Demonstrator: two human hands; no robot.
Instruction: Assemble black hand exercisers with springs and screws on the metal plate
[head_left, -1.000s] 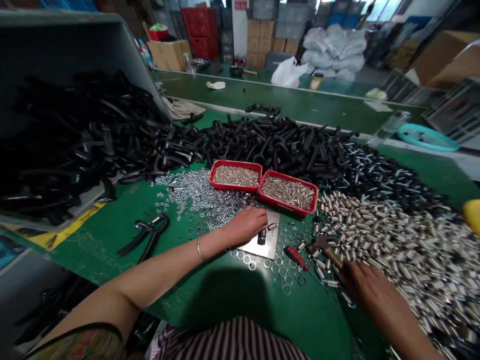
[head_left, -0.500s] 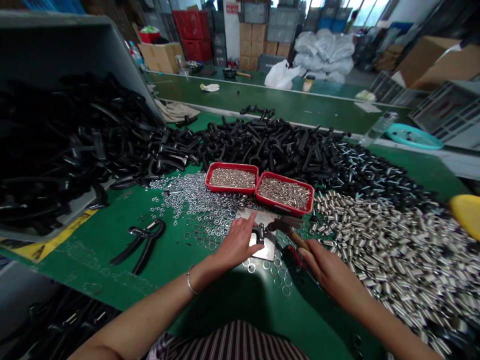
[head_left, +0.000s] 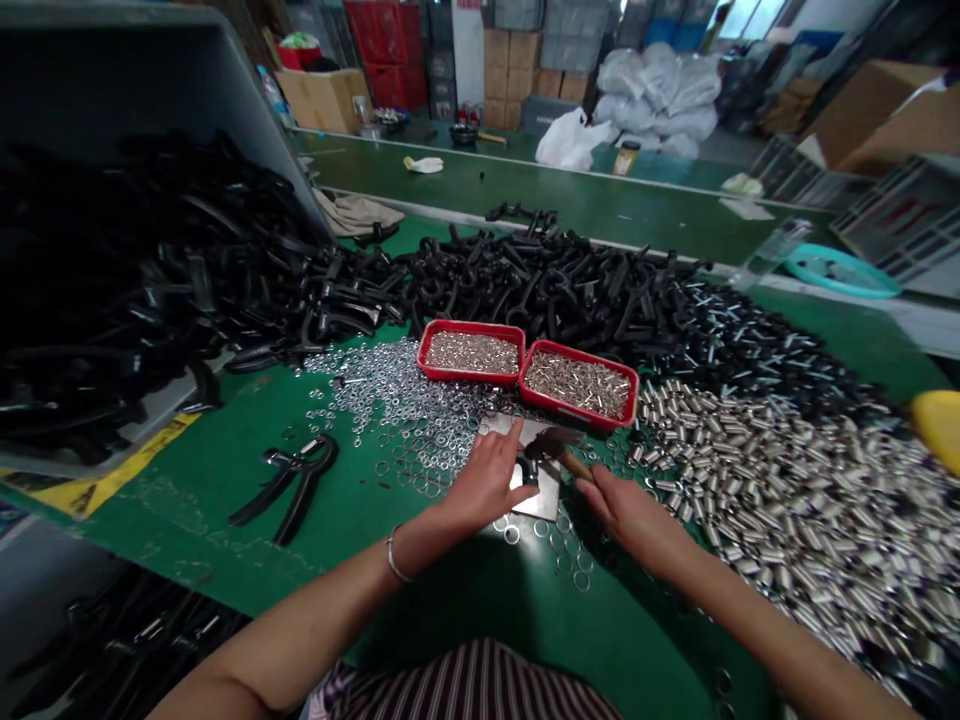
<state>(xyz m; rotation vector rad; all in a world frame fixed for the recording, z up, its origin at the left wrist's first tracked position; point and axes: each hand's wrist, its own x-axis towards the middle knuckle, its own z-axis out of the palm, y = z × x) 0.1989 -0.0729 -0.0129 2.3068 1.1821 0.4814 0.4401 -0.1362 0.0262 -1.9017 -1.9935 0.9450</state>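
My left hand [head_left: 487, 478] rests on a small steel plate [head_left: 541, 500] on the green table and pinches a small dark metal part [head_left: 527, 468] standing on it. My right hand [head_left: 626, 510] is closed round the wooden handle of a small hammer [head_left: 559, 450], whose dark head hangs just above that part. Loose silver washers [head_left: 405, 425] lie around the plate.
Two red trays [head_left: 577, 385] of small metal pieces stand behind the plate. A heap of silver sleeves [head_left: 787, 500] fills the right, black plastic handles [head_left: 540, 285] the back and left. An assembled black hand grip [head_left: 289, 485] lies at the left. A yellow object [head_left: 937, 425] is at the right edge.
My right hand took up the hammer from the right and brought it over the plate. My left hand shifted to pinch the small part upright.
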